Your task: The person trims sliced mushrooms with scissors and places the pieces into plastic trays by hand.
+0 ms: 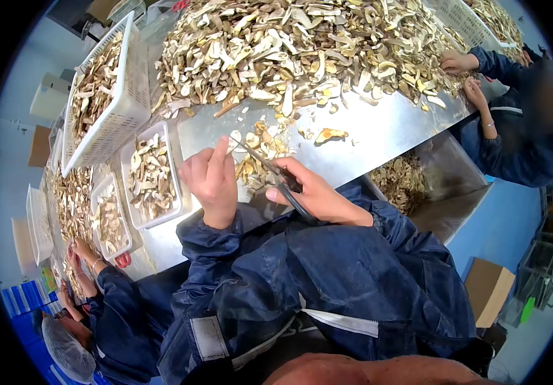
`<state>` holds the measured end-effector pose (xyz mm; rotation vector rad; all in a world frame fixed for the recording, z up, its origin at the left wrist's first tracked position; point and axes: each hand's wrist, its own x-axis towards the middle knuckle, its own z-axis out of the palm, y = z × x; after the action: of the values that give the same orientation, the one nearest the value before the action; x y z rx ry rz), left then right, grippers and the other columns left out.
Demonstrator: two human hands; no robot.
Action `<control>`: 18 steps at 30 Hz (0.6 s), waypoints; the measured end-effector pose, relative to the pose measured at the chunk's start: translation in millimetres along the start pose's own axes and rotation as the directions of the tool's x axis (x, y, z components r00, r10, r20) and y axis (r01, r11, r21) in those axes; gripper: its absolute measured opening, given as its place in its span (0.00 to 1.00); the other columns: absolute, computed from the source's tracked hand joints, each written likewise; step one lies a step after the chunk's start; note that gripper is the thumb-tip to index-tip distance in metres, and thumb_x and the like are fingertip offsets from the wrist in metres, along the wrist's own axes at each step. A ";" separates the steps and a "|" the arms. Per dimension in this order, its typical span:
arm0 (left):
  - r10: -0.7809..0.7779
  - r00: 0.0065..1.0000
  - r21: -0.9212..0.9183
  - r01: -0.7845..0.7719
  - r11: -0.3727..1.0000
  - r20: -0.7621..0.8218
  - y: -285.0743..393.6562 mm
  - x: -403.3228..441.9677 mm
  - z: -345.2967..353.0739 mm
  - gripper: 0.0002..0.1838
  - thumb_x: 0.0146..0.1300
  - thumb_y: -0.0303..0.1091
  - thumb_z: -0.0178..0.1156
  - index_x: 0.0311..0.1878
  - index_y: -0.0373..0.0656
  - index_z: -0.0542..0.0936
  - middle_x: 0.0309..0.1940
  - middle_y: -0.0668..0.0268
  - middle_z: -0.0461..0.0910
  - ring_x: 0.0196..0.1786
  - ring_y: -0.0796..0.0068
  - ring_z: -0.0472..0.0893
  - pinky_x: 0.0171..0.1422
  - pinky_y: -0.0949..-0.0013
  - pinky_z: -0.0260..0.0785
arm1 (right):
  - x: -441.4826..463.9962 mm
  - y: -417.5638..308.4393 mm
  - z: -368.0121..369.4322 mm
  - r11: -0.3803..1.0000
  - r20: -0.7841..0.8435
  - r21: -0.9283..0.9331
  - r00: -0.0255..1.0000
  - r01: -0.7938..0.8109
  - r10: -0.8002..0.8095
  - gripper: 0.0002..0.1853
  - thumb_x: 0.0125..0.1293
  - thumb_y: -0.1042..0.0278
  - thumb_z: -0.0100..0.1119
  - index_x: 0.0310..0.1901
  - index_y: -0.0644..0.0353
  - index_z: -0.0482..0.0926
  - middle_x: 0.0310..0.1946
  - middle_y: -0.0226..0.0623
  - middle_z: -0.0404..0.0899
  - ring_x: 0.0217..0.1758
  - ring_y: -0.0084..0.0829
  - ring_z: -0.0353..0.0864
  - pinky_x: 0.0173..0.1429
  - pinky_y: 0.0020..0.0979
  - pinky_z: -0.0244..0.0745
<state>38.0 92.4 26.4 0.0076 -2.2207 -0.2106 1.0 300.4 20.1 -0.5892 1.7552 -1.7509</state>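
Observation:
My left hand pinches a small pale slice of dried mushroom between its fingertips, over the metal table. Black-handled scissors are gripped in my right hand, their blades pointing up and left to the slice. Whether the blades touch the slice I cannot tell. Below the blades lies a small heap of mushroom pieces. One larger yellowish-brown slice rests apart to the right. Beyond my hands spreads a large pile of dried mushroom slices.
Left of me stand a white slatted crate and two white trays of slices. A bin of brown pieces sits below the table edge on the right. Co-workers' hands work at the pile's right end and at the lower left.

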 end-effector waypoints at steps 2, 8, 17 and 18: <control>-0.035 0.999 -0.025 0.035 0.999 -0.007 2.2 -8.5 -3.3 0.23 0.54 0.21 0.69 0.56 0.46 0.86 0.38 0.64 0.80 0.42 0.63 0.75 0.51 0.61 0.64 | -1.4 -3.2 5.4 0.999 0.012 0.015 0.999 -0.037 0.037 0.30 0.66 0.51 0.71 0.61 0.61 0.73 0.34 0.28 0.72 0.37 0.21 0.69 0.41 0.26 0.67; -0.127 0.992 -0.073 0.126 0.989 -0.003 15.6 -23.5 -16.7 0.21 0.60 0.28 0.68 0.58 0.39 0.83 0.42 0.57 0.79 0.45 0.57 0.76 0.53 0.60 0.66 | -0.3 3.1 17.6 0.995 0.028 0.103 1.000 0.001 -0.004 0.24 0.69 0.59 0.69 0.59 0.62 0.75 0.33 0.28 0.73 0.36 0.18 0.67 0.39 0.24 0.66; -0.449 0.552 -0.522 0.828 0.203 0.702 -11.5 -13.9 -33.8 0.11 0.72 0.33 0.61 0.49 0.34 0.79 0.37 0.61 0.85 0.38 0.76 0.81 0.45 0.73 0.71 | -10.5 -16.3 15.5 0.971 0.034 -0.240 0.999 -0.001 0.009 0.23 0.69 0.61 0.68 0.60 0.61 0.75 0.32 0.33 0.76 0.33 0.25 0.71 0.39 0.30 0.69; -0.415 0.507 -0.479 0.860 0.177 0.756 -12.7 -11.4 -34.7 0.11 0.72 0.34 0.60 0.47 0.35 0.79 0.35 0.62 0.85 0.36 0.78 0.80 0.43 0.75 0.71 | -11.4 -15.1 14.9 0.966 0.022 -0.256 1.000 0.013 -0.008 0.23 0.68 0.61 0.68 0.60 0.61 0.75 0.32 0.35 0.76 0.33 0.26 0.71 0.40 0.30 0.69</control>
<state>71.4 75.7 36.2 0.4982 -2.1469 -2.0259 18.0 296.5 36.8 -0.7227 1.9832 -1.5285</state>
